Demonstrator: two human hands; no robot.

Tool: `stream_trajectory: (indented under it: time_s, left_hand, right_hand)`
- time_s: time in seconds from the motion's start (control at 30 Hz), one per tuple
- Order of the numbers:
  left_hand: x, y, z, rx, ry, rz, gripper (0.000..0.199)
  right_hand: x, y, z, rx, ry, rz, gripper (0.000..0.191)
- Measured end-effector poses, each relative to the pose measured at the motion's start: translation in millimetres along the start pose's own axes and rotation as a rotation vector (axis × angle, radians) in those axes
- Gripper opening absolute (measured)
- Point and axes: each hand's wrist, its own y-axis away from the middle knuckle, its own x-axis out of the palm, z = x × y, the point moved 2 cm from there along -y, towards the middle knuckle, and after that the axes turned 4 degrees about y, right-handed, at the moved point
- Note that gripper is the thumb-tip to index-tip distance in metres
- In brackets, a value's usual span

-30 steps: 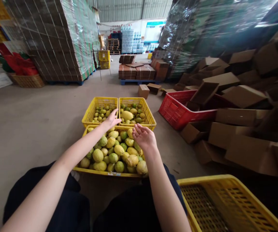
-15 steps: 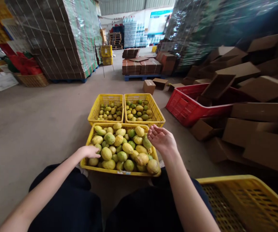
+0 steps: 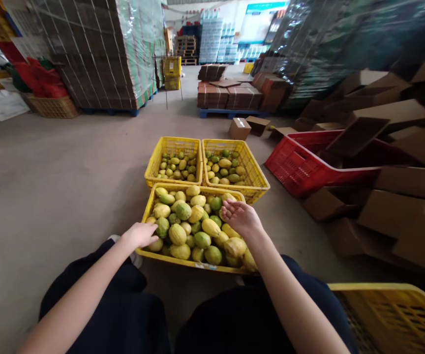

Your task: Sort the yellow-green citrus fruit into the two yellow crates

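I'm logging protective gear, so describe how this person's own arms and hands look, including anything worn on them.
The five-fingered left hand and right hand are both bare, without gloves. No sleeves cover the slim, tapering forearms in view. I see no watch, bracelet, ring or marking, though fine details are too small to tell.

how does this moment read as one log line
left hand: over left edge of front crate, by fruit | right hand: open, over its right side | rear left crate, rear right crate: fruit inside
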Motion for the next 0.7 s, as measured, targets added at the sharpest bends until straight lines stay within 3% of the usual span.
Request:
stream_trajectory:
  time_s: [0.3,0.43,0.6,0.7]
  left_hand:
    - [-10.9,40,8,-0.138,0.003,0.112,0.053]
    - [-9.2,42,8,-0.146,-0.001,0.130,0.048]
    - [-5.8,37,9,-0.127,0.012,0.073,0.045]
    - [-3.6,34,7,-0.101,0.007,0.063,0.045]
  right_hand:
    - [37,-14,-33,0.068,0.122,0.045,0.016]
    - [37,-15,-30,0.091,0.124,0.050,0.016]
    - [19,-20,3,-0.141,0.178,0.004,0.014]
    - [13,-23,9,-0.258,0.258,-0.035,0.012]
